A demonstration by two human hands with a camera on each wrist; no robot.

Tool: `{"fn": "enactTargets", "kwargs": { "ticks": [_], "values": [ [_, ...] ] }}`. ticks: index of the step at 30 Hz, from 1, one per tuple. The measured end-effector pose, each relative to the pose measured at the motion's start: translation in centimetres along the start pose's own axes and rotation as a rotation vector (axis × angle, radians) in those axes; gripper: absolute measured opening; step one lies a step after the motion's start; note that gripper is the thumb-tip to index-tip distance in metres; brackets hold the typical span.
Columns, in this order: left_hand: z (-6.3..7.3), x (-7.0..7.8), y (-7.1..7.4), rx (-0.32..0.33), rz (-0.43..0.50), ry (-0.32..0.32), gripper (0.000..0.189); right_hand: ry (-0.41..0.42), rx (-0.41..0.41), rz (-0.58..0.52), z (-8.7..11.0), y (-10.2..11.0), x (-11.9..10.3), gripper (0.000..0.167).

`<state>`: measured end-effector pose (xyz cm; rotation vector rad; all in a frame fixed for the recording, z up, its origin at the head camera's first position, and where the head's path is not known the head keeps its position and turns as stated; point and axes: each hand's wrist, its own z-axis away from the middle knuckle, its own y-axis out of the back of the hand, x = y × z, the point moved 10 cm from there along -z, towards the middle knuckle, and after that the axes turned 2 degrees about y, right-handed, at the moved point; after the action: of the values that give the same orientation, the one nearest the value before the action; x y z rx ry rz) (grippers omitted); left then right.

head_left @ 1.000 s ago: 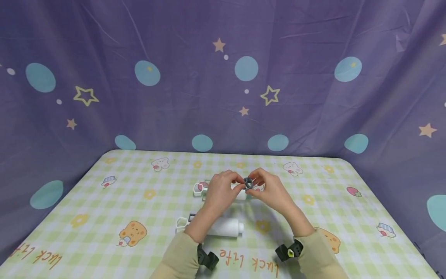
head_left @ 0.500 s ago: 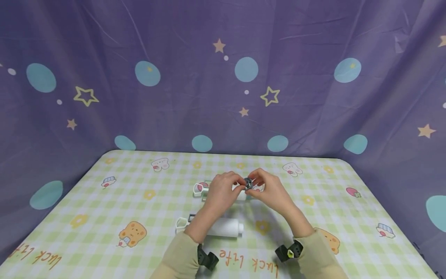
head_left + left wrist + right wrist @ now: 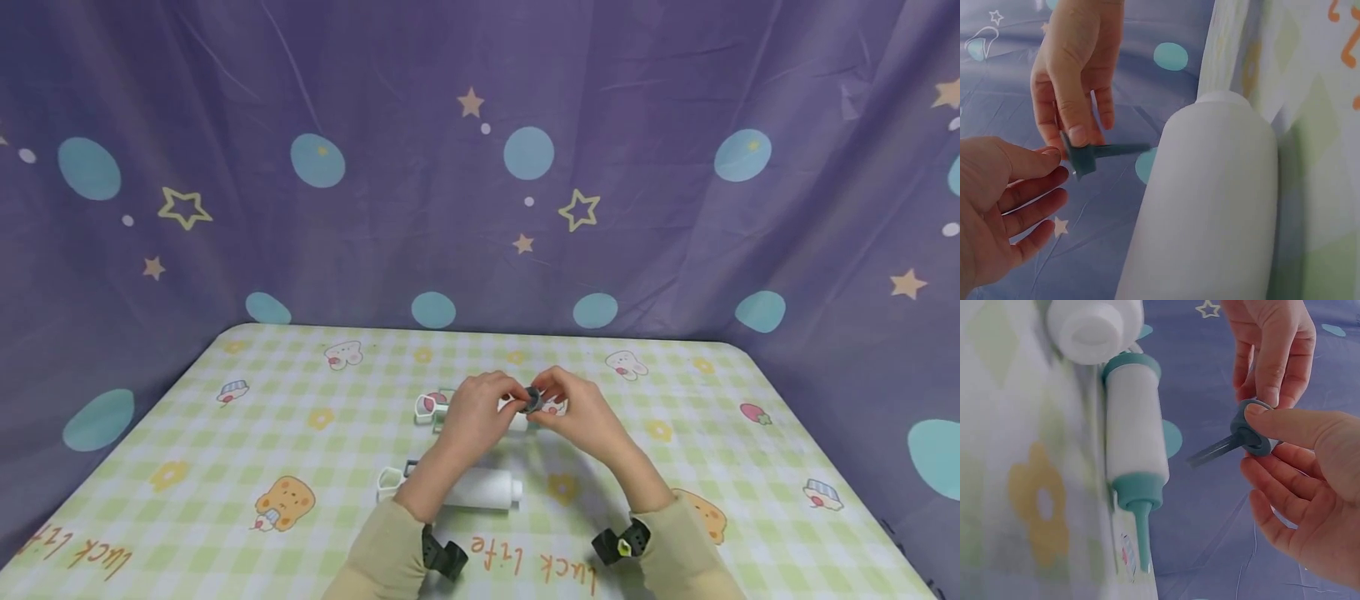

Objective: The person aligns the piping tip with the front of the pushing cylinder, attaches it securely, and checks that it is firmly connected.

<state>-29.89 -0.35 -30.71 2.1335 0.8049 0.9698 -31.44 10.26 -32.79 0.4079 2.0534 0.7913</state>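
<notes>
Between the two hands, above the tabletop, is a dark grey-teal nozzle cap [image 3: 534,400] with a tapered spout [image 3: 1216,450]. My left hand [image 3: 480,414] pinches its rim between thumb and index finger. From the other side my right hand [image 3: 583,410] grips the cap with thumb and fingers, the thumb lying over its top in the right wrist view. A white bottle [image 3: 483,489] lies on its side nearer me, its bare neck pointing right. Farther back lies a second white bottle [image 3: 1137,425] with a teal nozzle, partly hidden behind my left hand in the head view.
White loop-shaped parts [image 3: 390,482] stick out at the left ends of both bottles. The table has a green checked cloth [image 3: 360,450] with printed figures. Behind it hangs a purple curtain [image 3: 375,250]. Black cameras [image 3: 444,557] sit on both wrists.
The nozzle cap has tilted in the fingers, so its round opening faces the head camera less than before. Both hands stay in nearly the same place, and the bottles have not moved.
</notes>
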Motion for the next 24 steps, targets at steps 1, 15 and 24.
{"fn": "enactTargets", "kwargs": {
  "ticks": [1, 15, 24],
  "values": [
    [0.1, -0.1, 0.0, -0.006, 0.004, -0.001, 0.005, -0.001, -0.003, 0.003, 0.1, 0.0, 0.1, 0.033],
    [3.0, -0.6, -2.0, -0.292, -0.031, -0.119, 0.019, -0.002, -0.125, 0.004, 1.8, -1.0, 1.2, 0.034],
    [5.0, -1.2, -3.5, -0.556, -0.033, -0.105, 0.043, 0.019, -0.143, 0.020, 2.0, -1.2, 1.4, 0.034]
  ]
}}
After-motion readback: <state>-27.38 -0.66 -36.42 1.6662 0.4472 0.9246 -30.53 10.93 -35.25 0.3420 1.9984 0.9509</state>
